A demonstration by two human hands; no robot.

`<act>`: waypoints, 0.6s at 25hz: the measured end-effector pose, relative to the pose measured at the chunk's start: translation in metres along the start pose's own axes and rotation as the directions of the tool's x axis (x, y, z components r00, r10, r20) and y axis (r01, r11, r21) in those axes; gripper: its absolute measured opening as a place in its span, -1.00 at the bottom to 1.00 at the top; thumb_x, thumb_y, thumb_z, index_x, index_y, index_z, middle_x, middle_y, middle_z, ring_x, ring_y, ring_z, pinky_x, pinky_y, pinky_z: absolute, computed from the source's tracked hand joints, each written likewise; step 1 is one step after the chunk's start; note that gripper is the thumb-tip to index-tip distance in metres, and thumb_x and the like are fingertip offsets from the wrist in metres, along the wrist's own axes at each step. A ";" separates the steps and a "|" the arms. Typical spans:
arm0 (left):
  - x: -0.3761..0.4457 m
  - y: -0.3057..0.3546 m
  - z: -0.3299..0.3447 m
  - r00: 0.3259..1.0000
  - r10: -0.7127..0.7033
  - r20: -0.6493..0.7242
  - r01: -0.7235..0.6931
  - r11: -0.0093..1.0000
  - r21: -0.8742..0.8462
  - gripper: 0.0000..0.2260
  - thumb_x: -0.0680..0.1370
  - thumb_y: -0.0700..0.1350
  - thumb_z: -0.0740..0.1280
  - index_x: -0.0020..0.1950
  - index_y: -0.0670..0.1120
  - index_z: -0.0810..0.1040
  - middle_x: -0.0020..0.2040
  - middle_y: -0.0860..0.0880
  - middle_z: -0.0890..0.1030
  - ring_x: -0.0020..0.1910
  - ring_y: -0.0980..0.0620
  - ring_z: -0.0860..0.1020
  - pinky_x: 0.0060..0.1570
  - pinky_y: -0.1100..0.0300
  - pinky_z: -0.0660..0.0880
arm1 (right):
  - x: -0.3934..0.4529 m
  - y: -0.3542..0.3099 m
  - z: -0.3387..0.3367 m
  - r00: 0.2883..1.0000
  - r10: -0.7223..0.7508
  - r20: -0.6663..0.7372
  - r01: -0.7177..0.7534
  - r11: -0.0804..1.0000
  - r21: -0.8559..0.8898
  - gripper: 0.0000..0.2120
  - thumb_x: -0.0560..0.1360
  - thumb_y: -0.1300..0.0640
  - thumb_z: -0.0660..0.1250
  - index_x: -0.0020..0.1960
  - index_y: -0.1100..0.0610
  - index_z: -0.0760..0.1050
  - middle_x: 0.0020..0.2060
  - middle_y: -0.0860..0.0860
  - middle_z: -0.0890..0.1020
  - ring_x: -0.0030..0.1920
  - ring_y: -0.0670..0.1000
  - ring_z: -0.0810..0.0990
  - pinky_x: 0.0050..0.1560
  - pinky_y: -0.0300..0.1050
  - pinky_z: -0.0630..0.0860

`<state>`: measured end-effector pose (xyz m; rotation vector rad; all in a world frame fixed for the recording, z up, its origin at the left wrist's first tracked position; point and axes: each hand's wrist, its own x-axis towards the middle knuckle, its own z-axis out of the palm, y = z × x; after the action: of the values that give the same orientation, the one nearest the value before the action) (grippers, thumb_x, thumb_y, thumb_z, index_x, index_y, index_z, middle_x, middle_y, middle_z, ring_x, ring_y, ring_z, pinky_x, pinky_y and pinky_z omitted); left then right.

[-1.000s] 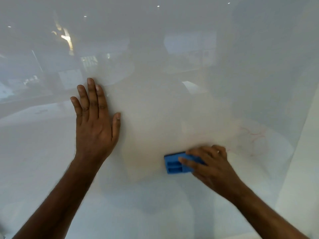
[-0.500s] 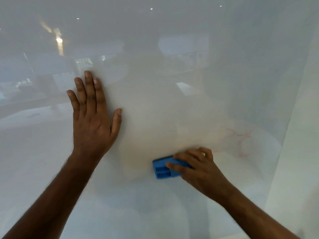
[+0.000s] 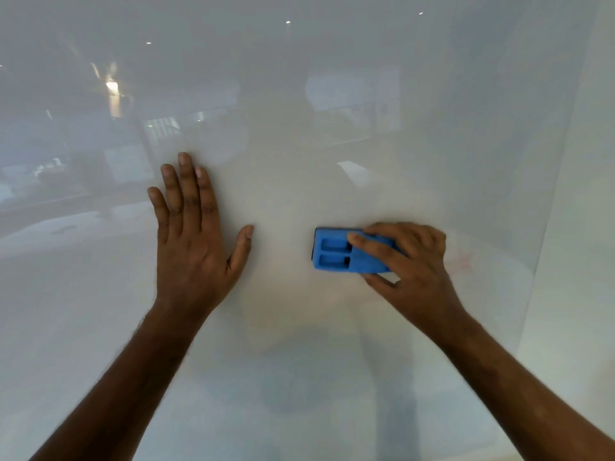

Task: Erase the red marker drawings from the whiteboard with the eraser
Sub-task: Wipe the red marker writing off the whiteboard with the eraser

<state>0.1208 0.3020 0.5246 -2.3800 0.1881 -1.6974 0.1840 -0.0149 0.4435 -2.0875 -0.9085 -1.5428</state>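
Note:
A glossy whiteboard (image 3: pixel 299 94) fills the view. My right hand (image 3: pixel 409 261) is shut on a blue eraser (image 3: pixel 336 251) and presses it flat on the board right of the middle. Faint red marker traces (image 3: pixel 462 259) show just right of that hand, mostly smeared. My left hand (image 3: pixel 196 234) lies flat on the board with fingers spread, left of the eraser and apart from it.
The whiteboard's right edge (image 3: pixel 545 227) runs down the right side, with a pale wall (image 3: pixel 582 261) beyond it. Room lights and furniture reflect in the upper part of the board.
The eraser and my right hand have moved up and slightly right across the board. The red marks look fainter than before. My left hand stays pressed on the board.

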 end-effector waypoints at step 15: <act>-0.004 0.014 0.013 1.000 0.000 -0.026 0.002 0.999 0.042 -0.21 0.76 0.17 0.16 0.72 -0.39 0.00 0.73 -0.39 -0.02 0.74 -0.37 -0.05 0.72 -0.25 -0.13 | -0.008 0.045 -0.023 0.996 -0.090 0.012 0.091 0.990 -0.107 -0.43 0.53 0.01 0.48 0.49 -0.18 0.40 0.29 -0.04 0.60 0.21 0.09 0.53 0.22 0.16 0.32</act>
<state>0.1320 0.2906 0.5134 -2.3295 0.1541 -1.7163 0.1975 -0.0643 0.4459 -2.1537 -0.9545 -1.6658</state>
